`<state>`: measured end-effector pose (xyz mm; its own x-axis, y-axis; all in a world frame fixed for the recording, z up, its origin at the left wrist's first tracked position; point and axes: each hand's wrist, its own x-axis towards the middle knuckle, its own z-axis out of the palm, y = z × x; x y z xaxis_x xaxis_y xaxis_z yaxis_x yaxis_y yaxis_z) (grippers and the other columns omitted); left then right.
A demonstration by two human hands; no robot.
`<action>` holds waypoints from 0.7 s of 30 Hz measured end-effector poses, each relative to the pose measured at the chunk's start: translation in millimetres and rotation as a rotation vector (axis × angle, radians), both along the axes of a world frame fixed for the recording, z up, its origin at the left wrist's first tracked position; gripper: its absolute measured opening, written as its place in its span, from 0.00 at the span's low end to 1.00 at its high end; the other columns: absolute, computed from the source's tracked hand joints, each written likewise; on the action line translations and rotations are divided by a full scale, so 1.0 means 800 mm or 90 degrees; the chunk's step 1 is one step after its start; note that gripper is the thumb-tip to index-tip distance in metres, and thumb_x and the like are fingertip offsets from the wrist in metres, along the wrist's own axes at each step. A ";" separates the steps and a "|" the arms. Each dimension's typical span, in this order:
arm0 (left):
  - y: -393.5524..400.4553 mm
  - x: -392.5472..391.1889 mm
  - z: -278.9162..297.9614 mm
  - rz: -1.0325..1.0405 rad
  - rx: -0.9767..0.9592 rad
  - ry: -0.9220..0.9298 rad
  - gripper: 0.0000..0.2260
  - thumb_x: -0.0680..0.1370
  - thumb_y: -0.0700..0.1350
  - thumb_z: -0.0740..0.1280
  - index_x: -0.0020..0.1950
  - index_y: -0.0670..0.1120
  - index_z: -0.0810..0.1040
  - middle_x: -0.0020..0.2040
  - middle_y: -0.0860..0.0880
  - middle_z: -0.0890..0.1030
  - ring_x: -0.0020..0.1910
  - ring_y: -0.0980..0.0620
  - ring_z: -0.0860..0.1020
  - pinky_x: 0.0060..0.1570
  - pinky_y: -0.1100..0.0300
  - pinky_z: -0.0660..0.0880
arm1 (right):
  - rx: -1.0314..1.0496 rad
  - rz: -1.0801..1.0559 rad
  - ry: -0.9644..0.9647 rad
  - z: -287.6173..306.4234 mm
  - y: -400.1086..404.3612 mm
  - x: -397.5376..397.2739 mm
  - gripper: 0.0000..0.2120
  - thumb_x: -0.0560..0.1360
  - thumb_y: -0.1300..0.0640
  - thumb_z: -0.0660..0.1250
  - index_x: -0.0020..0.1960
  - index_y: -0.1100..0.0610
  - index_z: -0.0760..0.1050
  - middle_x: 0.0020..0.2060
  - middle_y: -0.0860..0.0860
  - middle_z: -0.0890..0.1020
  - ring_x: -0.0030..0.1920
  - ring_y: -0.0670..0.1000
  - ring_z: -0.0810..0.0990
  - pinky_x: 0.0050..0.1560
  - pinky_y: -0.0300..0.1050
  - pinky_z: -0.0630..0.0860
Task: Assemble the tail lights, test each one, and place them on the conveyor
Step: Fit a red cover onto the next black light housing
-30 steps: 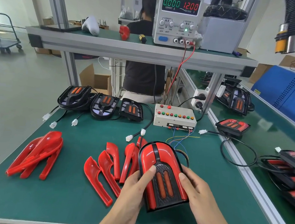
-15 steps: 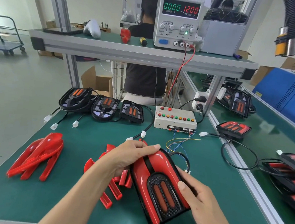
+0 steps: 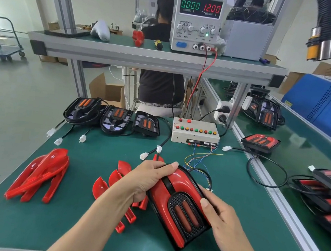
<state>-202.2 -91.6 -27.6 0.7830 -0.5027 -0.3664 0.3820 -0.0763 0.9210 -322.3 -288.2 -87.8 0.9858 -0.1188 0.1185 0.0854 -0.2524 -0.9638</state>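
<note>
A tail light with a red cover and a black grille lies tilted on the green mat near the front edge. My left hand grips its rounded far end, fingers curled over the top. My right hand holds its right side, thumb on the grille edge. Its black cable loops behind it. Loose red covers are stacked at the left, and more red covers lie beside my left wrist. Three black bases without covers sit at the back.
A beige test box with coloured buttons stands behind the tail light, wires trailing from it. A power supply on the shelf reads 0.000 and 12.00. Finished lights lie on the conveyor at right. A person sits behind the bench.
My left hand moved from the light's near left side to its far rounded end. The light turned, its grille end now pointing toward the lower right.
</note>
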 end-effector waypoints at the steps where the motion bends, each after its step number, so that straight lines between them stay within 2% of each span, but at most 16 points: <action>1: 0.000 -0.001 -0.001 0.009 0.000 -0.005 0.21 0.66 0.59 0.76 0.47 0.43 0.85 0.44 0.40 0.84 0.40 0.44 0.82 0.47 0.50 0.82 | -0.004 -0.003 -0.001 0.000 0.001 0.000 0.18 0.77 0.34 0.63 0.66 0.31 0.75 0.61 0.38 0.83 0.64 0.40 0.80 0.60 0.27 0.72; 4: -0.001 -0.002 -0.003 0.031 -0.006 -0.004 0.24 0.66 0.60 0.76 0.51 0.42 0.84 0.45 0.39 0.84 0.43 0.42 0.82 0.50 0.47 0.82 | -0.024 -0.006 -0.006 0.001 0.003 0.000 0.18 0.78 0.33 0.61 0.67 0.30 0.74 0.61 0.38 0.83 0.63 0.40 0.80 0.60 0.28 0.72; 7: -0.001 -0.003 -0.003 0.044 -0.011 -0.002 0.26 0.65 0.60 0.77 0.50 0.40 0.84 0.45 0.38 0.85 0.40 0.43 0.83 0.47 0.48 0.83 | -0.031 -0.018 -0.021 -0.001 0.004 -0.001 0.15 0.81 0.38 0.61 0.66 0.29 0.74 0.60 0.38 0.84 0.62 0.40 0.81 0.59 0.28 0.73; 9: -0.004 -0.005 -0.005 0.064 -0.007 -0.008 0.28 0.67 0.60 0.77 0.52 0.36 0.83 0.47 0.35 0.85 0.43 0.41 0.82 0.51 0.43 0.82 | -0.036 -0.023 -0.031 -0.002 0.006 -0.002 0.14 0.81 0.42 0.61 0.65 0.28 0.75 0.59 0.37 0.84 0.61 0.40 0.82 0.58 0.27 0.73; 11: -0.007 -0.008 -0.006 0.077 -0.008 -0.017 0.26 0.69 0.59 0.76 0.51 0.36 0.83 0.47 0.35 0.85 0.43 0.41 0.81 0.53 0.41 0.81 | -0.035 -0.029 -0.039 0.001 0.006 -0.002 0.15 0.81 0.42 0.61 0.64 0.28 0.75 0.58 0.36 0.84 0.60 0.38 0.81 0.57 0.25 0.73; 14: -0.003 -0.009 -0.004 0.044 -0.015 -0.021 0.22 0.70 0.60 0.74 0.48 0.42 0.84 0.45 0.39 0.85 0.42 0.44 0.82 0.51 0.47 0.81 | -0.035 -0.021 -0.042 0.004 0.003 -0.002 0.15 0.82 0.45 0.62 0.65 0.29 0.76 0.59 0.36 0.84 0.61 0.37 0.81 0.58 0.24 0.71; 16: 0.004 -0.008 -0.001 -0.006 -0.024 0.001 0.22 0.71 0.59 0.73 0.52 0.41 0.82 0.49 0.39 0.84 0.47 0.43 0.81 0.54 0.48 0.81 | -0.032 -0.017 -0.034 0.002 0.000 -0.001 0.16 0.82 0.47 0.63 0.65 0.31 0.76 0.59 0.37 0.84 0.62 0.38 0.81 0.58 0.25 0.72; 17: 0.006 -0.007 0.001 -0.027 -0.030 0.008 0.22 0.71 0.57 0.74 0.54 0.40 0.81 0.50 0.39 0.84 0.48 0.43 0.81 0.54 0.48 0.81 | -0.023 -0.016 -0.029 0.001 -0.002 -0.001 0.15 0.81 0.46 0.63 0.65 0.31 0.77 0.58 0.38 0.84 0.61 0.39 0.82 0.57 0.26 0.72; 19: 0.007 -0.008 0.002 -0.030 -0.041 0.014 0.18 0.73 0.50 0.75 0.55 0.38 0.82 0.50 0.39 0.85 0.44 0.44 0.83 0.48 0.51 0.83 | 0.010 -0.014 -0.015 -0.002 -0.003 -0.002 0.13 0.80 0.40 0.65 0.64 0.33 0.78 0.58 0.41 0.85 0.60 0.42 0.83 0.56 0.28 0.74; 21: 0.007 -0.010 0.004 -0.008 -0.043 0.024 0.14 0.74 0.45 0.75 0.55 0.39 0.82 0.48 0.39 0.85 0.39 0.46 0.84 0.42 0.54 0.84 | 0.063 -0.004 0.005 -0.005 -0.005 -0.003 0.19 0.77 0.34 0.65 0.66 0.37 0.79 0.59 0.45 0.85 0.62 0.46 0.82 0.59 0.31 0.75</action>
<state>-210.2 -85.8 -24.5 0.7630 -0.5365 -0.3605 0.4157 -0.0198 0.9093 -324.6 -292.3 -91.5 0.9859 -0.1355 0.0987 0.0771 -0.1565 -0.9847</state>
